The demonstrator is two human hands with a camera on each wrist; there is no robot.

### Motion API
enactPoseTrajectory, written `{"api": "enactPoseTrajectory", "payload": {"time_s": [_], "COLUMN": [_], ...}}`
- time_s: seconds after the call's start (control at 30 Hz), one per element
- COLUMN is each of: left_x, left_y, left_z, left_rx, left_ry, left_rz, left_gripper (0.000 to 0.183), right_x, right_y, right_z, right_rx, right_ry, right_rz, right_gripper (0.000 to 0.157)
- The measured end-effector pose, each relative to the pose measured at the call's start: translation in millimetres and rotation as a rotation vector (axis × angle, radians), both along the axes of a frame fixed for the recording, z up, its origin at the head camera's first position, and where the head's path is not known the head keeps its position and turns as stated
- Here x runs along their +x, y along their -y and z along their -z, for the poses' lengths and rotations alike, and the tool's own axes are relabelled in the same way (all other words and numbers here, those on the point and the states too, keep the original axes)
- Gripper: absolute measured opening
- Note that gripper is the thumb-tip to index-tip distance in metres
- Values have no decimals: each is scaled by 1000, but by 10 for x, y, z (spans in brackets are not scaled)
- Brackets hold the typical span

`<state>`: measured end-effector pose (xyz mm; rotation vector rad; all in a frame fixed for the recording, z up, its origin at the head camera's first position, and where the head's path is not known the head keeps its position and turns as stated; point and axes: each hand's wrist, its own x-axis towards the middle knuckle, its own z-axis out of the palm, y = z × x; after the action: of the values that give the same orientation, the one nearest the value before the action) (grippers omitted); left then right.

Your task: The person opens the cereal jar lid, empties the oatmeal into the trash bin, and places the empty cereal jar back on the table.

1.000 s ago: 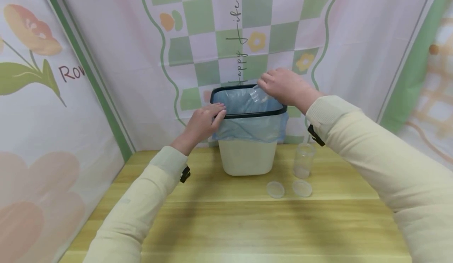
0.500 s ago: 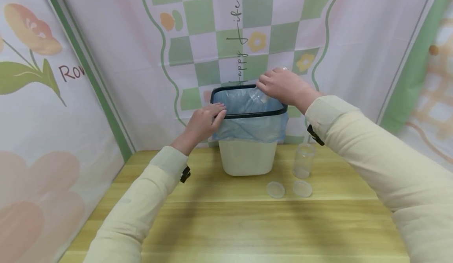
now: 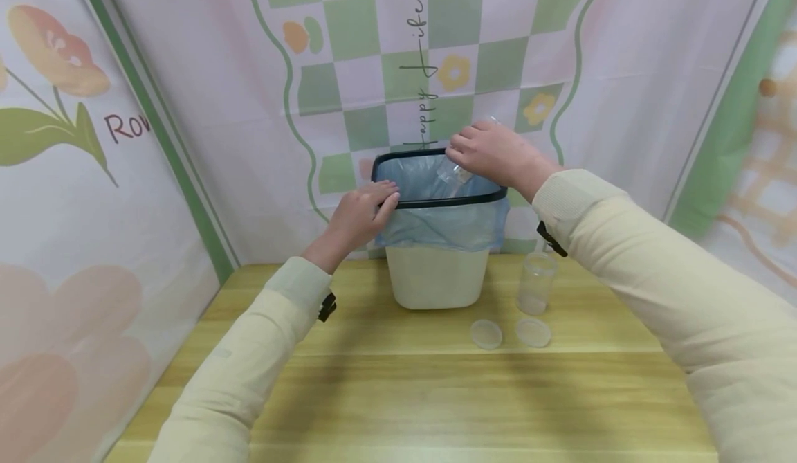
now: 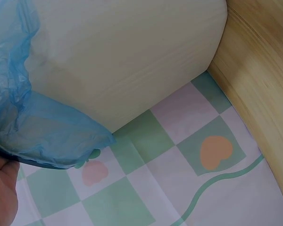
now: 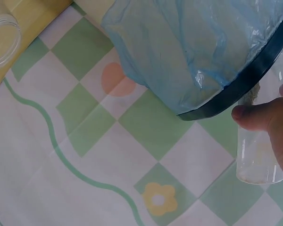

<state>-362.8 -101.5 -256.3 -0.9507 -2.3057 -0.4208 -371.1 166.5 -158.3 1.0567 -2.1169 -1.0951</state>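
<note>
A cream trash bin [image 3: 438,279] with a black rim and a blue liner bag [image 3: 443,226] stands on the table. My left hand [image 3: 358,212] grips the rim at its left front corner. Over the right side of the opening, my right hand [image 3: 498,157] holds a clear plastic jar [image 5: 259,162], tilted with its mouth toward the inside of the bin. Some greyish-brown stuff [image 5: 251,94] shows in the jar near the thumb in the right wrist view. The palm covers much of the jar in the head view.
A second clear jar [image 3: 537,284] stands upright right of the bin. Two round clear lids [image 3: 486,334] lie in front on the wooden table [image 3: 398,394]. A printed cloth [image 3: 349,6] hangs close behind the bin.
My right hand has shifted slightly left and tipped the jar further down into the bin. The left hand stays on the rim.
</note>
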Motion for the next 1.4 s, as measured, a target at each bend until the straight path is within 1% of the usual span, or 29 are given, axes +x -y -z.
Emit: {"api": "enactPoseTrajectory", "payload": {"time_s": [0.4,0.6,0.73,0.83,0.97,1.13,1.4], "left_x": [-6,-12,-18,-22,-27,-33,-36], "left_y": [-2,-5,-11,-12,-10,-13,-14], "left_z": [-2,7,7,5,3,1,0], "left_rx": [8,8,13,18,22,16,12], "left_ry": [-6,-29,-38,-41,-50,-66,-79], "left_rz": [10,25,36,41,43,36,43], "left_gripper": [34,34,34,33,33,33,32], "right_x": [-9,-13,-15,-20,-40,-50,-38], "right_y": [42,54,56,70,92,104,141], "right_z": [25,41,48,49,51,56,59], "right_rx": [65,108,113,102,84,91,139], "right_ry": [-82,-115,-126,-132,-152,-178,-193], "right_rz": [-28,-33,-44,-66,-124,-184,-195], "right_gripper": [42,42,41,41,37,34,33]}}
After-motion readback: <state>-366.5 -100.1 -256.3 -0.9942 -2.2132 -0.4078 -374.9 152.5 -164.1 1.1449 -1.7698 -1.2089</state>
